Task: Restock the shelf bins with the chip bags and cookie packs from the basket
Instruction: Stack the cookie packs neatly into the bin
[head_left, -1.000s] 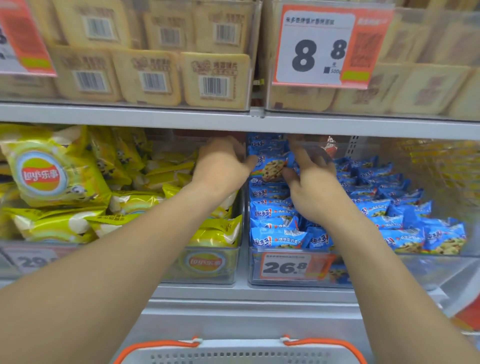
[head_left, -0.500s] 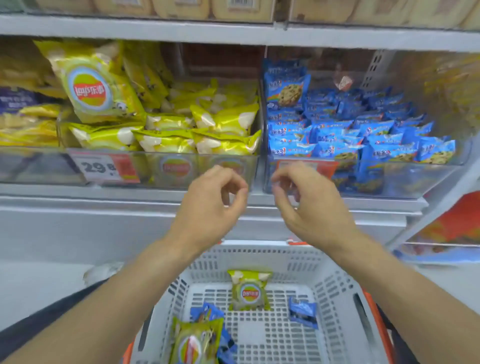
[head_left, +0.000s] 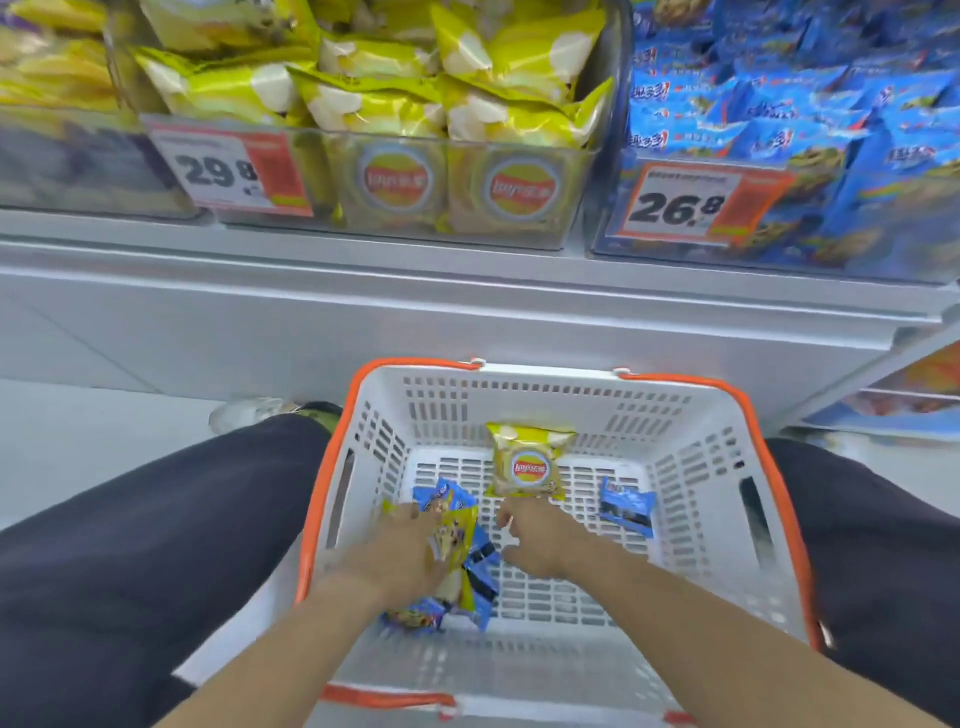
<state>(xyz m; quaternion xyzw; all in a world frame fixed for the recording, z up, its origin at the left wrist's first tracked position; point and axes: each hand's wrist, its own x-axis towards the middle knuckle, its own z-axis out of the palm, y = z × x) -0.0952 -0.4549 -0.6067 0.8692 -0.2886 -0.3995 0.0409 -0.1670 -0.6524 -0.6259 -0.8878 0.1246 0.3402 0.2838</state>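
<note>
A white basket with an orange rim (head_left: 332, 467) stands below the shelf, between my legs. In it lie a yellow chip bag (head_left: 527, 460) at the far middle, a blue cookie pack (head_left: 626, 506) to the right, and a pile of another yellow chip bag (head_left: 457, 538) and blue cookie packs (head_left: 480, 571) at the left. My left hand (head_left: 408, 556) lies on that pile; blur hides whether it grips anything. My right hand (head_left: 535, 535) hovers with loosely curled fingers just below the far chip bag, holding nothing.
On the shelf above, a clear bin of yellow chip bags (head_left: 395, 187) sits left of a clear bin of blue cookie packs (head_left: 779, 223), each with a price tag. My dark-trousered legs (head_left: 156, 519) flank the basket. A shoe (head_left: 244, 413) shows on the floor.
Both hands left the cookie bin, dropped past the shelf edge and reached down into the basket. The view tilted down from the shelf to the basket.
</note>
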